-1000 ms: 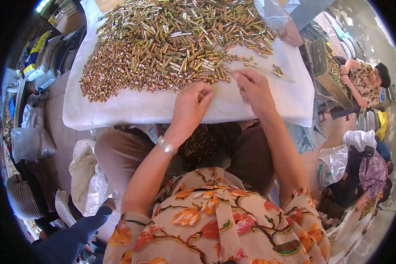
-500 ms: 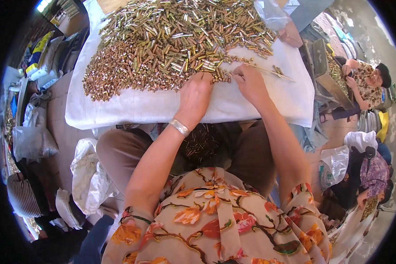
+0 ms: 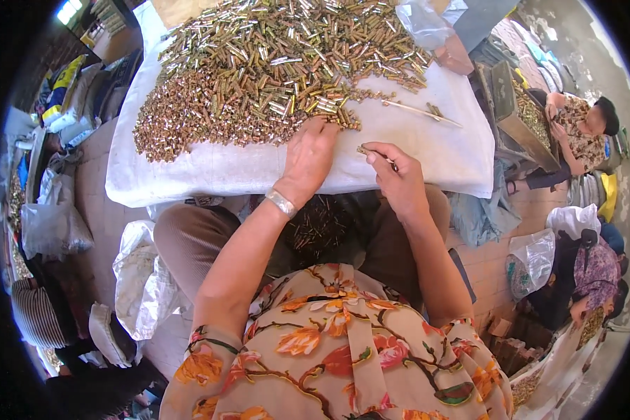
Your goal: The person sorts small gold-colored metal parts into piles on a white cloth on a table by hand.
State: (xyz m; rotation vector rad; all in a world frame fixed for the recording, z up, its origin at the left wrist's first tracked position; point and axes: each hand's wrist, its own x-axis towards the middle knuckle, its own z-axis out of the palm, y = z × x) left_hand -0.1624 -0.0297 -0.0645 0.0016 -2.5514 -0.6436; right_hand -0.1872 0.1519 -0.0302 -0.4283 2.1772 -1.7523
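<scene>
A large heap of small brass-coloured metal tubes (image 3: 294, 49) lies on a white cloth (image 3: 245, 168) over a table in front of me. Shorter copper-coloured pieces (image 3: 189, 115) cover its left part. My left hand (image 3: 310, 154), a silver bracelet on its wrist, is at the heap's near edge with fingers curled together; its fingertips are hidden against the pieces. To the right, over the bare cloth, my right hand (image 3: 400, 178) pinches a small brass-coloured metal piece (image 3: 363, 150) between thumb and fingers.
A thin pale stick (image 3: 421, 113) lies right of the heap, beside a few loose tubes. Clear plastic (image 3: 421, 24) sits at the far right corner. Between my knees, a dark container (image 3: 318, 227) holds small pieces. Another person (image 3: 577, 129) works at a wooden box (image 3: 528, 126) on the right.
My right hand has drawn back from the heap's edge toward me, with a small metal piece in its fingers. My left hand has stayed nearly in place.
</scene>
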